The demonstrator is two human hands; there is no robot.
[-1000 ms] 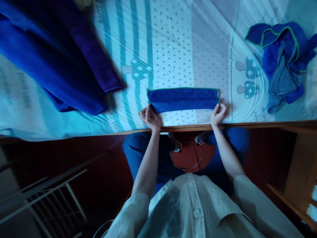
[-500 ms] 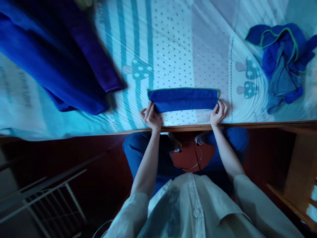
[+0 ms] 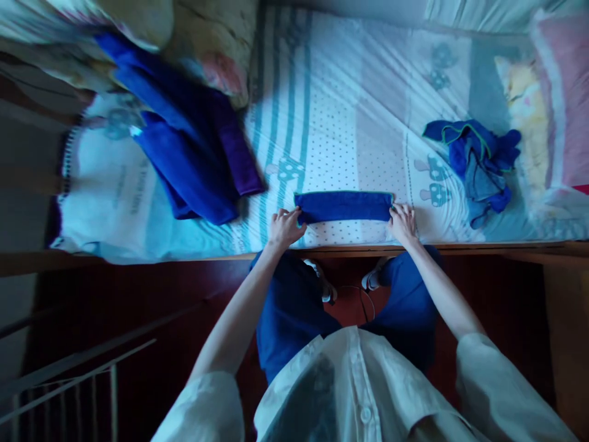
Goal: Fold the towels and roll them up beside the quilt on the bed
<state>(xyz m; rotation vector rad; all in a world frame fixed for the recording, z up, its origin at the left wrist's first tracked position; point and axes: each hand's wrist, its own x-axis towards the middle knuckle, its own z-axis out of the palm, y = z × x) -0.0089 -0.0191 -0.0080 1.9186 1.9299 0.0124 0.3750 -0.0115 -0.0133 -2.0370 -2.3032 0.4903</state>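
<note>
Partly blurred at the left and top, the head view leaves the bedding bundle in the upper left corner hard to make out, and the pink-and-yellow cushion (image 3: 547, 116) at the right edge is cut off by the frame. One folded blue cloth (image 3: 344, 206) with a thin green edge lies as a narrow strip on the bed sheet (image 3: 340, 92), close to the near wooden bed edge (image 3: 414, 250) and running left to right between the two hands. The left hand (image 3: 285, 226) rests at the strip's left end, its fingers (image 3: 294, 215) curled onto that end; whether they pinch the cloth or only press on it cannot be told. The right hand (image 3: 403, 222) sits at the right end with its fingers (image 3: 398, 210) spread and laid flat on the corner, pressing rather than gripping. Two other heaps of cloth lie on the bed: a pile of dark blue and purple towels (image 3: 193, 159) well to the left of the strip, and a crumpled blue cloth with green trim (image 3: 473, 159) well to the right. Below the bed edge, the person's blue trousers and two shoes show dimly over the dark red floor.
</note>
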